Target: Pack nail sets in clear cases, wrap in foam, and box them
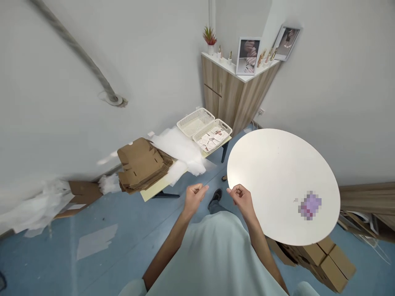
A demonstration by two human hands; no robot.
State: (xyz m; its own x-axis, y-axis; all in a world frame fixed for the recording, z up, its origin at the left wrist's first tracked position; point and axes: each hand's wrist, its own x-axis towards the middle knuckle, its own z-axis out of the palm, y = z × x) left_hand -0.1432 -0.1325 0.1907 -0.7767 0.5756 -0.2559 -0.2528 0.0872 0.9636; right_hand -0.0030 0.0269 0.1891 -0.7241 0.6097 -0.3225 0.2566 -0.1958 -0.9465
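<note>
My left hand (195, 198) is held in front of my body, its fingers curled into a loose fist and the thumb pointing inward. Facing it across a gap is my right hand (242, 198), curled the same way near the left edge of a round white table (277, 176). Nothing shows in either hand. Beyond my left hand, sheets of white foam wrap (182, 150) hang over the edge of a pale yellow table (157, 187). Flat brown cardboard boxes (140, 162) are stacked beside the wrap.
Two white baskets stand at the far end: one bare inside (182, 123), another holding small white packets (228, 133). Behind them rises a wooden cabinet (226, 90) with picture frames and small bottles. A blurred purple item (310, 204) lies on the round table; cardboard boxes (331, 267) sit below.
</note>
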